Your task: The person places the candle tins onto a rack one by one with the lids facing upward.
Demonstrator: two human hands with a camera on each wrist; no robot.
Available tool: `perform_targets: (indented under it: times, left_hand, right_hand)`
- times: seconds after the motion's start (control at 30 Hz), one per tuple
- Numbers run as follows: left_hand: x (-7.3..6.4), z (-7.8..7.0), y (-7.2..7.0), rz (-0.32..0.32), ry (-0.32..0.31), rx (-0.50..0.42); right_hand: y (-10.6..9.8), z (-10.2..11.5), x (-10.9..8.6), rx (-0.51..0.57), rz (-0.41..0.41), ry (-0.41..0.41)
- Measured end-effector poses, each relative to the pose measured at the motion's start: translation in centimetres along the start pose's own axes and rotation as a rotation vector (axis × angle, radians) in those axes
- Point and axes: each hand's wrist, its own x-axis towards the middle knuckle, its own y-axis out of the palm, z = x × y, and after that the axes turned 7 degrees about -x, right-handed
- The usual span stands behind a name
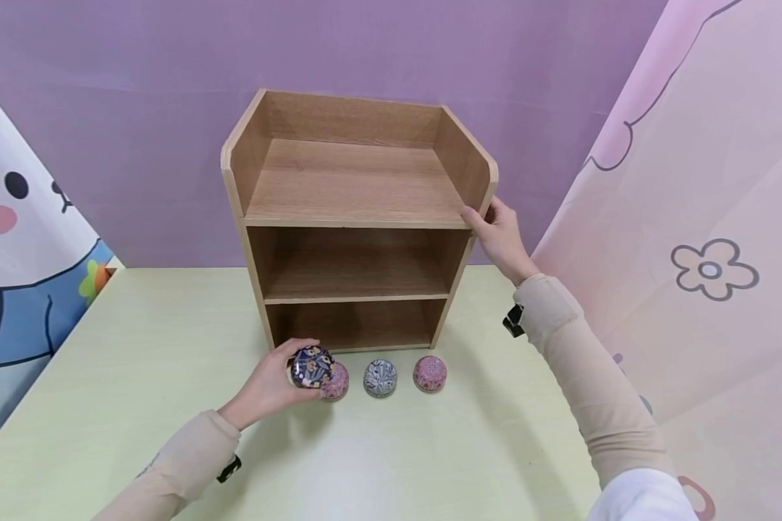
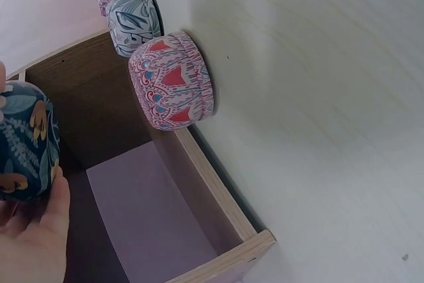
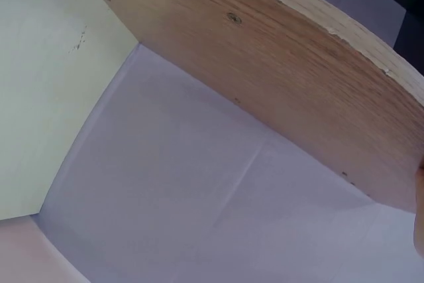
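Note:
My left hand (image 1: 270, 383) grips a round dark blue tin (image 1: 311, 367) with a floral pattern, raised in front of the bottom of a small wooden shelf (image 1: 358, 181). In the left wrist view the fingers hold the dark tin (image 2: 26, 144) by its sides. Partly behind it in the head view is a pink patterned tin (image 1: 336, 383). A grey-white leaf-patterned tin (image 1: 381, 378) and a second pink tin (image 1: 430, 373) stand in a row to its right. My right hand (image 1: 503, 235) holds the shelf's right side panel (image 3: 285, 77), thumb at the front edge of the top board.
The shelf stands on a pale table (image 1: 391, 456) and has a top tray and two compartments below. A purple backdrop (image 1: 378, 43) hangs behind it. To the right is a pink flower-printed cloth (image 1: 691, 195), to the left a cartoon-printed one (image 1: 32, 289).

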Motion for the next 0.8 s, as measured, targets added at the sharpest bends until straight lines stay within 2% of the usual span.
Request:
perform_targets:
  times: [0.27, 0.6, 0.8]
  left_hand:
    - [-0.1, 0.0, 0.1, 0.024, -0.062, -0.023]
    - [0.0, -0.2, -0.1, 0.027, -0.091, -0.048]
    - [0.2, -0.6, -0.3, 0.019, -0.082, -0.06]
  right_hand:
    - [0.0, 0.0, 0.1, -0.035, 0.016, -0.015]
    - [0.1, 0.1, 0.0, -0.034, 0.019, -0.026]
    - [0.0, 2.2, -1.1, -0.044, 0.024, -0.025]
